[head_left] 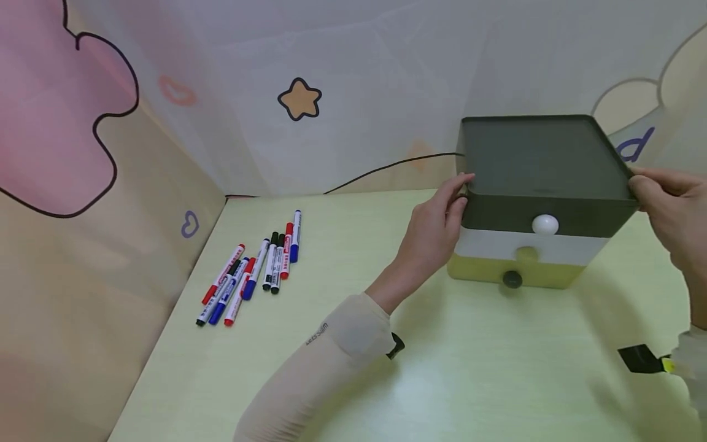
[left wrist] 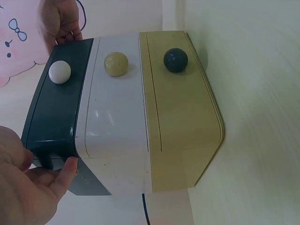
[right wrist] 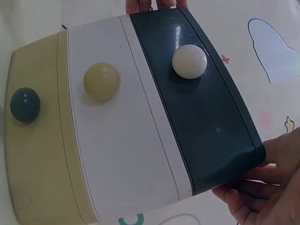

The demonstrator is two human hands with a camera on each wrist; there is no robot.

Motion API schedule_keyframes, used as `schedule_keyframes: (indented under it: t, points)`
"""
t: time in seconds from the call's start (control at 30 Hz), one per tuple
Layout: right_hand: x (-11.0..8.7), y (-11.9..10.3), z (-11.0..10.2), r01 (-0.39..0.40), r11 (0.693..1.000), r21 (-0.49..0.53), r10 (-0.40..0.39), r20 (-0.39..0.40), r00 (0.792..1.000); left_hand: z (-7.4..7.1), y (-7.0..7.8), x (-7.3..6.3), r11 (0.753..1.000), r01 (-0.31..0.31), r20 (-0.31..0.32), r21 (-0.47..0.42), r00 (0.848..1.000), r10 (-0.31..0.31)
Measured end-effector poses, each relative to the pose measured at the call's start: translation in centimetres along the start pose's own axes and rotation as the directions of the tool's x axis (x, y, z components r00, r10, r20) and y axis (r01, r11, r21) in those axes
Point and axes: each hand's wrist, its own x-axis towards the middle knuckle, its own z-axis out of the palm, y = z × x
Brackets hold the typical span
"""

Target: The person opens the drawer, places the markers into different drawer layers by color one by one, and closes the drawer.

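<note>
A small three-tier desktop drawer box (head_left: 544, 162) stands on the table with its front toward me. Its top tier is dark green with a white knob (head_left: 545, 224), the middle is white with a yellow knob (left wrist: 116, 64), and the bottom is yellow with a dark knob (right wrist: 25, 105). My left hand (head_left: 428, 227) grips the left side of the dark green tier, thumb near its front corner. On the opposite side, my right hand (head_left: 675, 215) holds the same tier near its front corner. All the drawers look closed.
Several red, blue and black markers (head_left: 248, 276) lie in loose groups on the left of the pale green table (head_left: 486, 362). A printed cloth backdrop (head_left: 375, 80) rises behind the table and along its left side. A dark strap end (head_left: 641, 358) sticks out by my right wrist.
</note>
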Motion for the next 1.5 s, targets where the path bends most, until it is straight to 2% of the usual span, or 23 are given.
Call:
schedule_keyframes:
  t: [0.17, 0.27, 0.43, 0.7, 0.97, 1.07, 1.27, 1.5]
  points:
    - [-0.3, -0.2, 0.7, -0.023, 0.998, -0.054, 0.023, -0.003, 1.000, -0.8, -0.4, -0.2, 1.000, 0.016, -0.039, -0.019, 0.999, -0.017]
    - [-0.5, -0.5, 1.0, -0.055, 0.990, -0.126, 0.055, 0.002, 0.998, -1.3, -0.6, -0.3, 0.999, 0.032, -0.056, -0.035, 0.998, -0.034]
    - [-0.9, -1.1, 1.6, -0.059, 0.975, -0.216, 0.061, 0.005, 0.998, -2.1, -0.8, -0.6, 0.994, 0.055, -0.060, -0.092, 0.996, -0.061]
    - [-1.4, -2.1, 2.7, 0.003, 0.987, -0.163, -0.004, -0.004, 1.000, -3.4, -1.3, -1.2, 0.986, 0.103, -0.069, -0.134, 0.991, -0.113]
    - [-1.6, -2.3, 4.0, -0.005, 0.987, -0.161, 0.008, 0.015, 1.000, -4.6, -1.6, -1.9, 0.979, 0.147, -0.088, -0.143, 0.983, -0.161]
    - [-1.7, -2.3, 4.5, -0.022, 0.990, -0.143, 0.025, 0.019, 1.000, -5.2, -1.7, -2.3, 0.977, 0.152, -0.086, -0.146, 0.982, -0.166]
    - [-2.2, -2.5, 5.3, -0.071, 0.982, -0.176, 0.081, 0.053, 0.995, -6.1, -2.0, -3.0, 0.980, 0.146, -0.081, -0.133, 0.984, -0.158]
    - [-2.6, -2.8, 5.6, -0.115, 0.988, -0.104, 0.123, 0.082, 0.989, -7.1, -2.3, -3.4, 0.980, 0.141, -0.095, -0.141, 0.983, -0.156]
